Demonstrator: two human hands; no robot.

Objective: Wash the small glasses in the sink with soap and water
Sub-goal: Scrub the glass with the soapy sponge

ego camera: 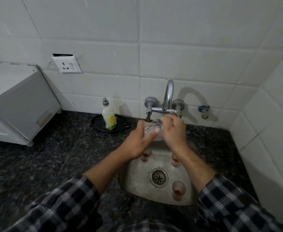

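though both hands meet over the back of the sink (130,173), much of the held glass (151,129) is covered: the left grip (137,139) wraps round it from 9 o'clock, thumb laid across its front, while the right grip (172,131) curls against its 3 o'clock side and rim. whether those right fingers pinch the glass or only rub it cannot be told, and a speckled, foamy look blurs its outline. it sits just below the tap (169,94), whose outlet is hidden behind the hands. three more small glasses stand upright in the sink, each red at the bottom: one (146,154) at 11 o'clock of the drain (159,177), half under the left wrist; one (175,160) at 1 o'clock, behind the right forearm; one (178,190) at 5 o'clock, unobstructed. at 9 o'clock of the tap a soap bottle (109,117) stands on a dark round plate (97,123) on the counter (62,156). a white box (20,101) is cut off at the left edge, a wall socket (67,64) above it.
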